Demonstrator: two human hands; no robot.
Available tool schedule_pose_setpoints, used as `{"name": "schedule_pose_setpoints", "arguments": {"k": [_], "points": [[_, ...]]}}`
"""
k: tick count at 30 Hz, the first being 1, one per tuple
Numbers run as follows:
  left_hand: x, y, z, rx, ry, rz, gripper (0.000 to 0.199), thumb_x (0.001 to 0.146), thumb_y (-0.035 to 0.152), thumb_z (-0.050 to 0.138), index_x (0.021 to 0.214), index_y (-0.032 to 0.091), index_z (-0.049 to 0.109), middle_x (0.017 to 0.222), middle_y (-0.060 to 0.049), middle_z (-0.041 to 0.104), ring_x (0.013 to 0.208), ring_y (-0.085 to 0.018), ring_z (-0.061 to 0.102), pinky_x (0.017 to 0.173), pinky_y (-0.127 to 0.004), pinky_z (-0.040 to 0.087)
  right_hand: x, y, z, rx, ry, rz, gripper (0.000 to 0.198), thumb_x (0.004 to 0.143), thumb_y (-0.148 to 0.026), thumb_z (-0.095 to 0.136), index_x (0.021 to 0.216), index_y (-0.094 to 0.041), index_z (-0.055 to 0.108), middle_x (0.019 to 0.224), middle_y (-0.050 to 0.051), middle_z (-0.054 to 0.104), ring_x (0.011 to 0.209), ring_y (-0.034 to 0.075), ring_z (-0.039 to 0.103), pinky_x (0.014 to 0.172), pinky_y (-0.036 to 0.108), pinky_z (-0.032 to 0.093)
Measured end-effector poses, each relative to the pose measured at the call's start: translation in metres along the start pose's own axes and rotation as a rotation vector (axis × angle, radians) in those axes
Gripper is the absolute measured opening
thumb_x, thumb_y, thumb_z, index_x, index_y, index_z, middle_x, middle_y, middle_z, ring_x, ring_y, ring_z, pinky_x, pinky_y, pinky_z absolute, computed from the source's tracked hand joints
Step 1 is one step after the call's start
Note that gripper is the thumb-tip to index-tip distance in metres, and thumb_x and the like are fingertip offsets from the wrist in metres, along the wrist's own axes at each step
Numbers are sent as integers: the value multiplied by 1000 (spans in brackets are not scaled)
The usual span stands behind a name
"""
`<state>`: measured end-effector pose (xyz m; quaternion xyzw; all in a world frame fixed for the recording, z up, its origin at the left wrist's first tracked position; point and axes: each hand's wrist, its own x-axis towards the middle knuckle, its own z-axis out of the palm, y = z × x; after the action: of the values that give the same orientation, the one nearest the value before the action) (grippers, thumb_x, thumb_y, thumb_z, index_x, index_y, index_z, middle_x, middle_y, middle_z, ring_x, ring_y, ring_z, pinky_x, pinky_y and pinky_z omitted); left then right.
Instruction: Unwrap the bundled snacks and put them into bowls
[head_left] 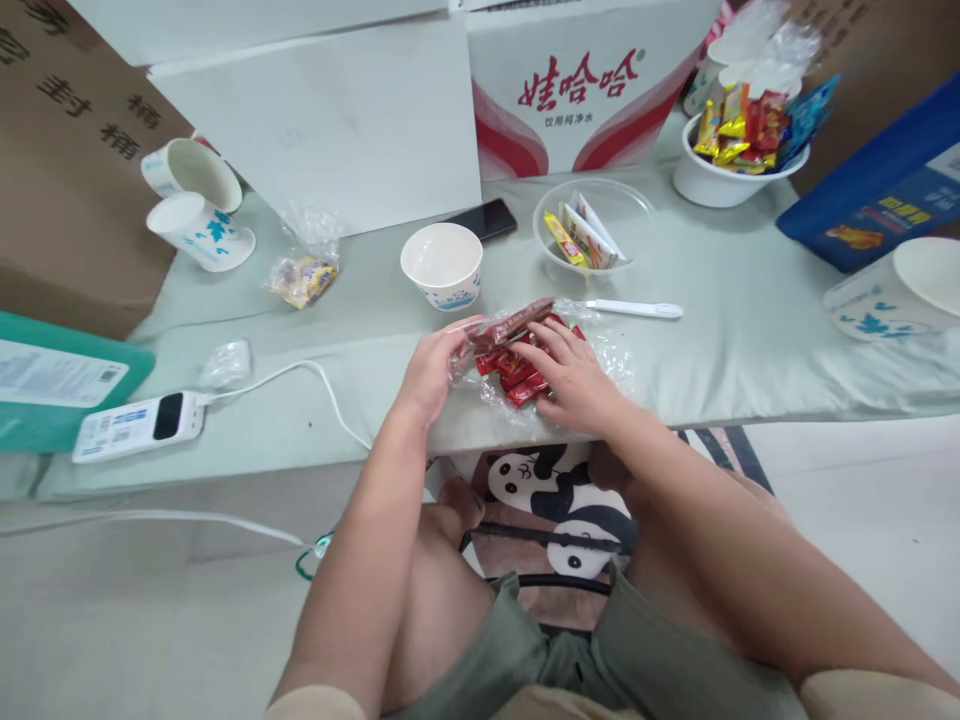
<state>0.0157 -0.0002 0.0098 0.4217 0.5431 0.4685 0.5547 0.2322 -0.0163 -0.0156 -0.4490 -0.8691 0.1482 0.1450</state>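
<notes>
My left hand (431, 370) is closed on the edge of a clear plastic bag (491, 395) near the table's front edge. Several small red snack packets (529, 388) lie in and on the crinkled bag, and a longer brown-red wrapped stick (517, 322) rests across the top of them. From the right, my right hand (574, 375) lies over the packets with its fingers spread and touching them. Behind my hands stands a white paper cup (442, 268). A white-handled knife or similar tool (637, 309), its far end hidden by plastic, lies beyond my right hand.
A clear round bowl (551, 262) holds several sachets, beside a dark phone (487, 219). Further right, a white bowl (720, 185) is heaped with snacks. Paper cups (191, 230) and a bagged snack (304, 280) sit left. A white power bank (139, 425) trails its cable.
</notes>
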Motion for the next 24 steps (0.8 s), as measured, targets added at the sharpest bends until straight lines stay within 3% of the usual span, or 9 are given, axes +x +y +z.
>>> {"name": "schedule_pose_setpoints", "arguments": {"k": [4, 6, 9, 11, 16, 20, 24], "points": [[-8, 11, 5, -394, -103, -232, 27, 75, 29, 58, 53, 20, 45, 73, -4, 69, 73, -20, 68, 64, -30, 56, -1, 2, -1, -7, 29, 20, 91, 73, -16, 64, 158, -29, 34, 173, 9, 18, 158, 38, 19, 121, 63, 26], [-10, 16, 6, -480, -113, -303, 26, 77, 27, 56, 55, 20, 46, 73, -4, 70, 69, -20, 68, 63, -32, 57, 0, 3, -2, -14, 37, 28, 95, 73, -19, 66, 160, -28, 30, 173, 10, 19, 158, 38, 19, 122, 65, 21], [-11, 17, 8, -542, -115, -371, 23, 80, 26, 55, 59, 20, 50, 76, -5, 73, 79, -24, 73, 71, -37, 60, 2, 4, 0, -12, 67, 26, 98, 74, -25, 69, 162, -26, 25, 172, 12, 20, 158, 38, 18, 123, 65, 15], [-10, 15, 10, -555, -134, -332, 23, 79, 24, 56, 57, 19, 50, 80, -6, 74, 88, -25, 75, 82, -38, 61, 3, 5, 3, -7, 93, 18, 99, 76, -30, 69, 162, -24, 23, 172, 13, 21, 158, 37, 19, 123, 65, 12], [-8, 11, 13, -516, -133, -217, 19, 75, 24, 56, 57, 19, 50, 113, -6, 78, 111, -27, 71, 101, -44, 56, 5, 6, 9, -7, 143, 32, 96, 78, -37, 70, 161, -21, 26, 165, 15, 35, 156, 36, 23, 124, 64, 9], [-8, 12, 8, -354, -122, -155, 25, 81, 35, 52, 61, 22, 47, 115, -9, 77, 125, -33, 66, 100, -52, 56, 4, -1, 6, -52, 181, 33, 90, 79, -41, 71, 159, -28, 32, 167, 12, 32, 156, 39, 21, 123, 65, 8], [-6, 13, 3, -183, -92, -61, 34, 89, 51, 43, 73, 22, 51, 121, -9, 75, 127, -34, 64, 94, -55, 57, 5, -7, 5, -67, 159, 0, 79, 85, -37, 67, 157, -32, 36, 162, 10, 42, 154, 38, 27, 123, 63, 10]]}}
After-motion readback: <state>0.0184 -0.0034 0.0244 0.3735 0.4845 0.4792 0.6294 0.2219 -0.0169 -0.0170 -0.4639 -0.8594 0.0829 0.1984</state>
